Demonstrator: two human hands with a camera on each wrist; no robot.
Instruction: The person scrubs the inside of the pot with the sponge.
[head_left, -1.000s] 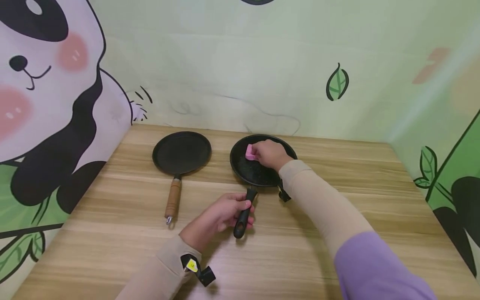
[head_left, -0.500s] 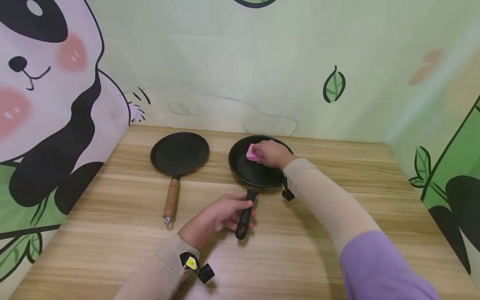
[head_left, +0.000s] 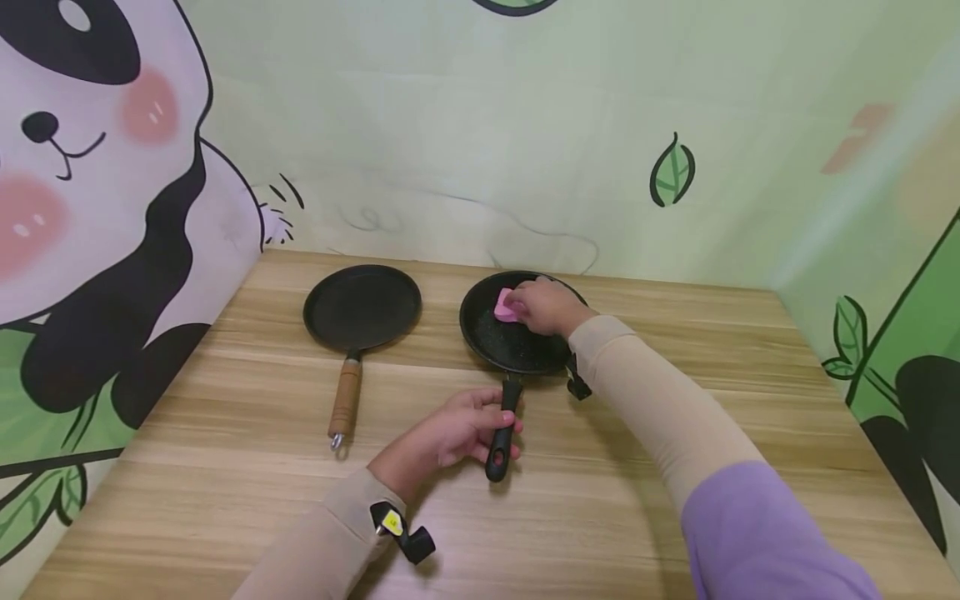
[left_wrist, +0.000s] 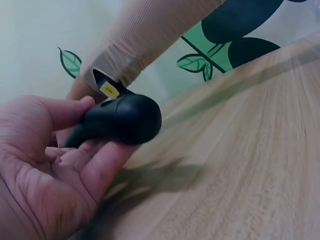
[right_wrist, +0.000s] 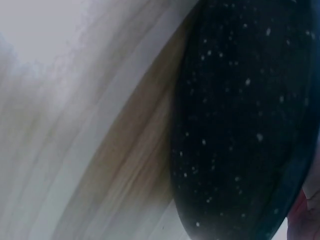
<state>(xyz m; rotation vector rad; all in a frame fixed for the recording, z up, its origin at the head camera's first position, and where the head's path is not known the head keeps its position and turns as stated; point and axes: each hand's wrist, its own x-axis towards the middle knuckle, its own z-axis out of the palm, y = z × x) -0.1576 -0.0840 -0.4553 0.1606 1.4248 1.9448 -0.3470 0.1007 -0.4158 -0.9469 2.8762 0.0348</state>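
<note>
A black frying pan [head_left: 498,346] with a speckled inside lies toward the back of the table. My left hand [head_left: 465,429] grips its black handle [head_left: 501,457], thumb on top and fingers underneath. In the left wrist view the rounded end of the handle [left_wrist: 135,120] sticks out between thumb and fingers. Over the pan, my right hand [head_left: 547,307] pinches a pink sponge [head_left: 506,307] against its inner surface. The right wrist view is filled largely by the dark speckled pan [right_wrist: 240,125], and the sponge is hidden there.
Left of the frying pan lies a flat black pan [head_left: 362,307] with a wooden handle [head_left: 347,396] toward the front. Both stand on a wood-grain table [head_left: 585,517]. A painted green wall [head_left: 450,125] rises right behind its back edge.
The frying pan's handle has swung a little to the right, with my left hand following. My right hand and the sponge have shifted slightly right within the pan.
</note>
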